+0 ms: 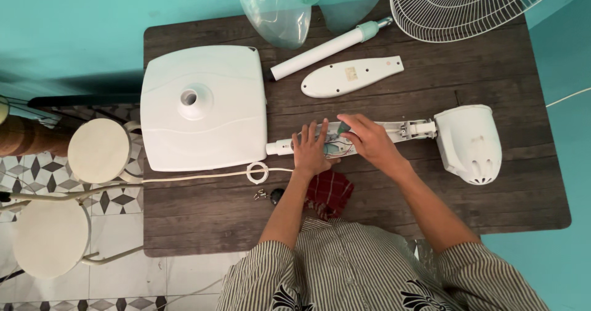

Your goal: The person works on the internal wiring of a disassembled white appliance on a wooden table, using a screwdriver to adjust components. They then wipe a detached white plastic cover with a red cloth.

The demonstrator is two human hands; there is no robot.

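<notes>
A white fan neck [394, 130] lies opened on the dark wooden table [492, 188], its wires showing, joined to the white motor housing [469, 142] at the right. My left hand [311, 149] lies flat on the neck's left end, fingers spread. My right hand [365, 138] is closed around a small green-handled tool [342, 127], its tip down in the open wiring cavity. Most of the tool is hidden by my fingers.
A white square fan base [204, 107] sits at the left, with a white tube [326, 47] and a cover plate [351, 76] beyond. Clear blades [277, 12] and a wire grille [455, 3] lie at the far edge. Screws [261, 194], a ring [257, 172], a red cloth [330, 191] and stools [98, 150] are nearby.
</notes>
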